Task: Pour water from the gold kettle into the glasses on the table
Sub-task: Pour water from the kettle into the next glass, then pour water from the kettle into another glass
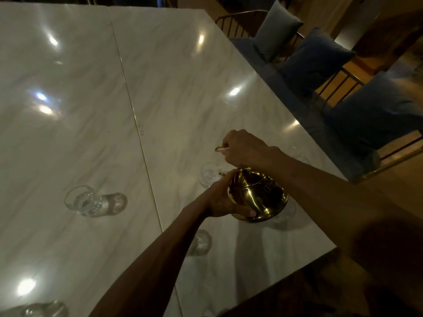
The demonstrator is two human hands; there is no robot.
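The gold kettle (257, 195) is held tilted above the white marble table (160, 88), its spout end toward a small clear glass (209, 175) just to its left. My right hand (242, 148) grips the kettle's handle from above. My left hand (223, 197) cups the kettle's round body from the left. Another clear glass (80, 200) stands on the table's left half. A third glass (201, 242) shows partly behind my left forearm. I cannot see any stream of water.
A faint glass (297, 154) stands near the table's right edge, and another glass (44, 310) sits at the bottom left corner. Blue cushioned chairs (318, 56) with metal frames line the right side. A thin gold seam (135, 115) splits the tabletop.
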